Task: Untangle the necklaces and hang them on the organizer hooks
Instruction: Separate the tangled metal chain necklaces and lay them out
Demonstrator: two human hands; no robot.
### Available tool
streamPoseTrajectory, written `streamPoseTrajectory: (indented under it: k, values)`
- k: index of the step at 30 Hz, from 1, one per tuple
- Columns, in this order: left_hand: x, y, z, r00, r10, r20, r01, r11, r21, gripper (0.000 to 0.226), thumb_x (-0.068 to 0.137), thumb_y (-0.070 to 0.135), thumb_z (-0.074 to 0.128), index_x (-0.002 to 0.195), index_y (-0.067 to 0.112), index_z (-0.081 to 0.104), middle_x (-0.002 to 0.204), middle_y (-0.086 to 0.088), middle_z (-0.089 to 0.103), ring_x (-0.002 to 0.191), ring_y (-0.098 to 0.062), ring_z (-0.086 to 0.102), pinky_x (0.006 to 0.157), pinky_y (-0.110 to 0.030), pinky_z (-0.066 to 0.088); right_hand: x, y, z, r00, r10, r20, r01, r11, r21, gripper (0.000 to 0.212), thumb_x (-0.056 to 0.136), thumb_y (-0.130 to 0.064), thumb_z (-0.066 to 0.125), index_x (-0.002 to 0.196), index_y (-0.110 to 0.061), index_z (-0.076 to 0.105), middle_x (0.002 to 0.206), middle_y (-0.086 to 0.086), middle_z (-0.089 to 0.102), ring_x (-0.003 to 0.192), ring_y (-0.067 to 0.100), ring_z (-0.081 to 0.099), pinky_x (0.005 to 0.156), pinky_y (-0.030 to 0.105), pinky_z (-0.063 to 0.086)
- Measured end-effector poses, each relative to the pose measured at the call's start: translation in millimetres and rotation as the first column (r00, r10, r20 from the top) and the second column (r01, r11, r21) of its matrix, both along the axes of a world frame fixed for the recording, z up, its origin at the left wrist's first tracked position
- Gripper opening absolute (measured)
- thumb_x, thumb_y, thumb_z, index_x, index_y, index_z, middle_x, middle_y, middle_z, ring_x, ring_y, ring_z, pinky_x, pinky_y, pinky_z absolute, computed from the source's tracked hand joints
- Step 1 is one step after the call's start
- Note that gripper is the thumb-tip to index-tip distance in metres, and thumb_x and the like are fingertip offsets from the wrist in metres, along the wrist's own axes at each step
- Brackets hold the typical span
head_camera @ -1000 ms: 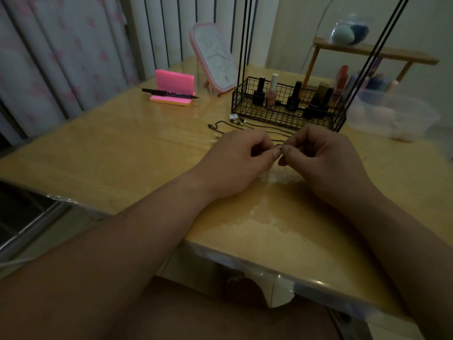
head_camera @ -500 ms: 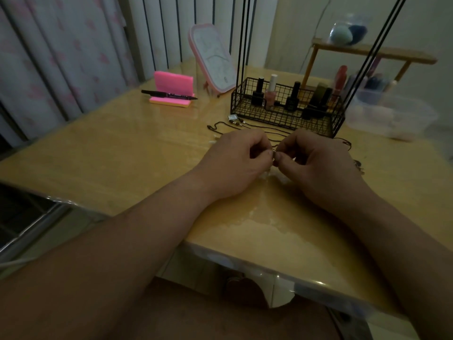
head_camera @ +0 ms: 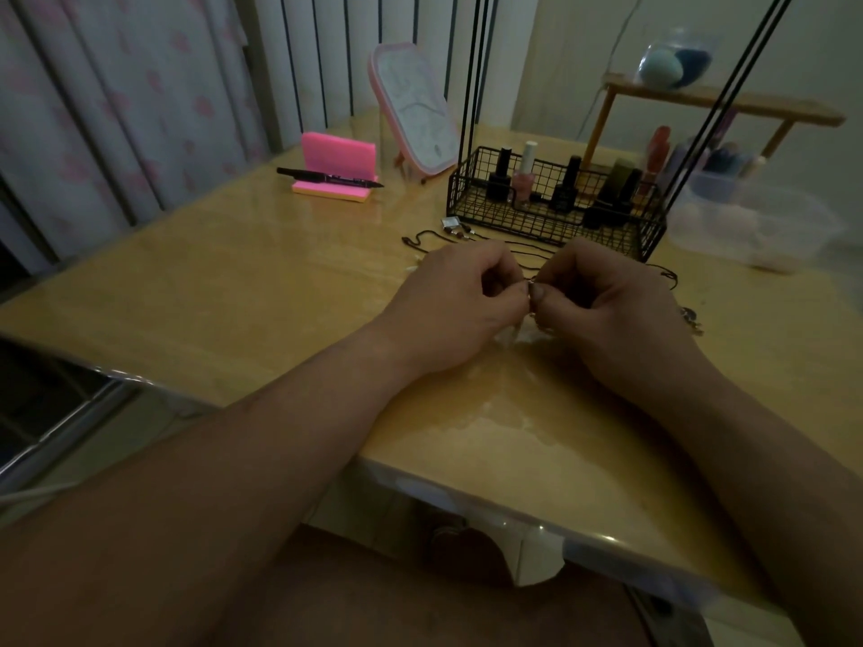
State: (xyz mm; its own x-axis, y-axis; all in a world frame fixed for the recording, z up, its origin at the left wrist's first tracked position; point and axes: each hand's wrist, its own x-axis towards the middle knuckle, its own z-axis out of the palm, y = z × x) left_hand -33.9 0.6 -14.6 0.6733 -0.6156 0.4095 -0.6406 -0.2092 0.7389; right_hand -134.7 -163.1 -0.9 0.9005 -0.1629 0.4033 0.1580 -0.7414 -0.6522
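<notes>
Pinching a bit of chain (head_camera: 531, 286) fingertip-to-fingertip, left hand (head_camera: 460, 301) & right hand (head_camera: 607, 306) meet over the table (head_camera: 233, 291), both equally near, w/ the other necklaces (head_camera: 462, 232) strung left-right just beyond, before the wire organizer (head_camera: 551, 221).

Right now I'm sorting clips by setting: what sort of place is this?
Probably a home vanity or dressing table: what looks like a pink-framed standing mirror, a black wire basket holding nail polish bottles, and makeup sponges on a small wooden shelf, beside a curtain.
</notes>
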Motion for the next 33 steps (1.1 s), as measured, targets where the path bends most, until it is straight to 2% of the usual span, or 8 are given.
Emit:
streamPoseTrajectory:
  k: [5, 11, 16, 21, 23, 25, 28, 33]
  values:
    - [2, 0, -1, 1.000, -0.023, -0.020, 0.022, 1.000, -0.018, 0.004, 0.096, 0.019, 0.070, 0.100, 0.018, 0.071, 0.086, 0.006, 0.068, 0.078, -0.007, 0.063, 0.069, -0.026, 0.053, -1, -6, 1, 0.999, 0.006, -0.038, -0.003, 0.998, 0.065, 0.002, 0.098, -0.025, 0.069, 0.099, -0.026, 0.070, 0.088, -0.008, 0.069, 0.078, 0.015, 0.068, 0.067, 0.037, 0.062]
    - [2, 0, -1, 0.998, -0.058, 0.009, 0.058, 0.998, 0.004, 0.002, 0.097, 0.021, 0.068, 0.099, 0.019, 0.068, 0.091, 0.007, 0.067, 0.087, -0.009, 0.064, 0.076, -0.026, 0.052, 0, -4, 5, 0.998, -0.011, -0.060, 0.017, 0.996, 0.086, 0.003, 0.099, -0.023, 0.067, 0.099, -0.024, 0.070, 0.087, -0.005, 0.069, 0.078, 0.014, 0.066, 0.064, 0.023, 0.059]
    - [0, 0, 0, 0.998, -0.058, 0.012, 0.058, 0.998, 0.024, 0.008, 0.096, 0.023, 0.069, 0.096, 0.016, 0.065, 0.090, 0.005, 0.066, 0.083, -0.008, 0.058, 0.070, -0.021, 0.045, 0, -3, 7, 0.989, 0.008, -0.148, 0.012, 0.991, 0.133, 0.005, 0.100, -0.025, 0.064, 0.101, -0.021, 0.066, 0.088, -0.001, 0.073, 0.079, 0.016, 0.070, 0.069, 0.034, 0.063]
    - [-1, 2, 1, 0.992, -0.109, -0.063, 0.111, 0.994, 0.018, 0.010, 0.097, 0.018, 0.069, 0.098, 0.014, 0.060, 0.082, -0.001, 0.067, 0.072, -0.014, 0.063, 0.062, -0.032, 0.049, -1, -3, 11, 0.974, 0.097, -0.203, -0.044, 0.968, 0.248, 0.004, 0.103, -0.017, 0.059, 0.102, -0.014, 0.062, 0.080, -0.002, 0.075, 0.072, 0.015, 0.072, 0.064, 0.028, 0.059]
    - [-2, 3, 3, 0.987, -0.132, -0.096, 0.134, 0.991, 0.018, 0.008, 0.099, 0.014, 0.066, 0.100, 0.013, 0.058, 0.074, 0.001, 0.065, 0.064, -0.007, 0.062, 0.059, -0.025, 0.046, -1, -4, 10, 0.973, 0.099, -0.210, -0.050, 0.972, 0.228, 0.003, 0.103, -0.017, 0.059, 0.101, -0.018, 0.062, 0.073, -0.002, 0.071, 0.062, 0.014, 0.065, 0.057, 0.027, 0.054]
    - [-2, 4, 4, 0.982, -0.148, -0.121, 0.151, 0.988, 0.016, 0.007, 0.100, 0.014, 0.065, 0.103, 0.013, 0.059, 0.072, -0.004, 0.066, 0.062, -0.009, 0.062, 0.058, -0.028, 0.048, 0, -5, 8, 0.978, 0.079, -0.191, -0.049, 0.987, 0.155, 0.003, 0.101, -0.020, 0.061, 0.100, -0.022, 0.062, 0.071, -0.001, 0.067, 0.057, 0.011, 0.056, 0.052, 0.027, 0.047]
    - [-1, 4, 3, 0.985, -0.132, -0.111, 0.134, 0.991, 0.018, 0.006, 0.102, 0.021, 0.064, 0.103, 0.016, 0.062, 0.070, 0.000, 0.060, 0.060, -0.007, 0.054, 0.055, -0.029, 0.045, -1, -6, 6, 0.986, 0.059, -0.153, -0.052, 0.997, 0.050, 0.003, 0.100, -0.026, 0.064, 0.102, -0.027, 0.063, 0.077, 0.000, 0.068, 0.063, 0.013, 0.060, 0.058, 0.030, 0.049]
    - [-1, 3, 3, 0.991, -0.105, -0.082, 0.109, 0.993, 0.038, 0.010, 0.105, 0.024, 0.060, 0.101, 0.015, 0.063, 0.066, 0.010, 0.053, 0.056, -0.001, 0.046, 0.056, -0.022, 0.038, -2, -7, 4, 0.993, 0.021, -0.118, -0.026, 0.998, -0.049, 0.002, 0.101, -0.033, 0.063, 0.101, -0.034, 0.063, 0.084, -0.015, 0.072, 0.074, 0.002, 0.064, 0.059, 0.010, 0.044]
